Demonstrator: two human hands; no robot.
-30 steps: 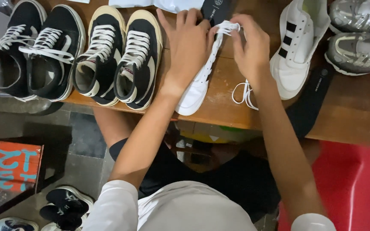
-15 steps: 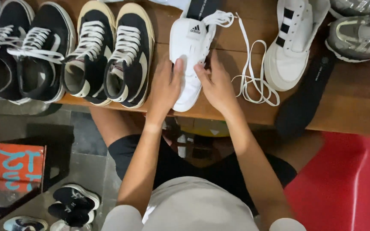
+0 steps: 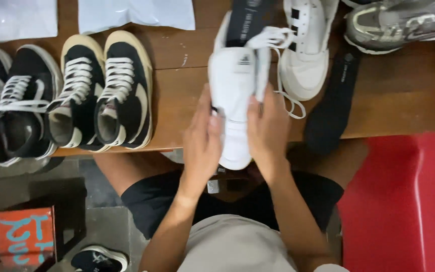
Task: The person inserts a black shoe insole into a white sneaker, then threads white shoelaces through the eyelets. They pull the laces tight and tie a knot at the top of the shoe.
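Both my hands hold a white sneaker (image 3: 235, 95) at the near edge of the wooden table (image 3: 177, 95). My left hand (image 3: 203, 138) grips its left side. My right hand (image 3: 268, 131) grips its right side. The sneaker's toe points toward me and hangs over the table edge. Its white lace (image 3: 283, 75) trails loose to the right. A black insole (image 3: 247, 20) lies just beyond the sneaker. A second white sneaker (image 3: 308, 55) with black stripes stands to the right, next to another black insole (image 3: 336, 95).
A black-and-cream high-top pair (image 3: 101, 90) and a black low-top pair (image 3: 6, 106) stand on the left. Silver-grey trainers (image 3: 399, 22) sit at the far right. White bags (image 3: 137, 12) lie at the back. A red stool (image 3: 404, 201), an orange box (image 3: 23, 236) and a dark shoe (image 3: 99, 259) are below.
The white sneaker has turned upper-side up and come toward me between both hands. The view has shifted, so the shoes on the table appear further left.
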